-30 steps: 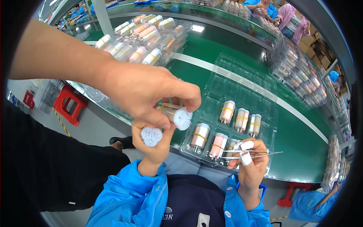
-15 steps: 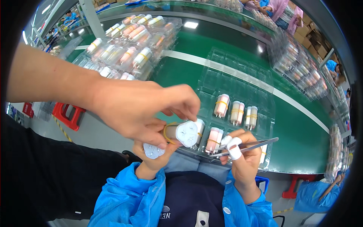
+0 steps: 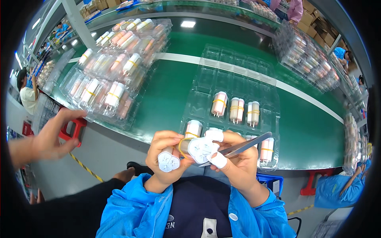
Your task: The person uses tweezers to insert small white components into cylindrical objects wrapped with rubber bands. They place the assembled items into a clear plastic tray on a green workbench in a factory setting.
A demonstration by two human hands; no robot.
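My left hand point(image 3: 154, 155) is closed around two bundles of short tubes. One bundle point(image 3: 169, 162) lies in the palm with its white, lobed end showing. The other bundle point(image 3: 203, 150), wrapped by a yellow rubber band, sticks out past the fingertips, white end toward me. My right hand point(image 3: 243, 170) grips metal tweezers point(image 3: 248, 144), their tips against the second bundle's white end. White finger covers point(image 3: 218, 160) sit on the right thumb and index finger. Behind my hands, a clear plastic tray point(image 3: 222, 75) holds several banded bundles point(image 3: 218, 104).
Stacked clear trays of tube bundles point(image 3: 119, 59) stand on the green belt point(image 3: 174, 79) at left; more stacks point(image 3: 307, 59) stand far right. A co-worker's hand point(image 3: 49, 139) hovers at left. A blue bin point(image 3: 274, 183) sits below the belt edge.
The co-worker's hand has withdrawn left from the banded bundle, which now sits in my left hand. My right hand has brought the tweezers left to that bundle's end. The view has shifted slightly.
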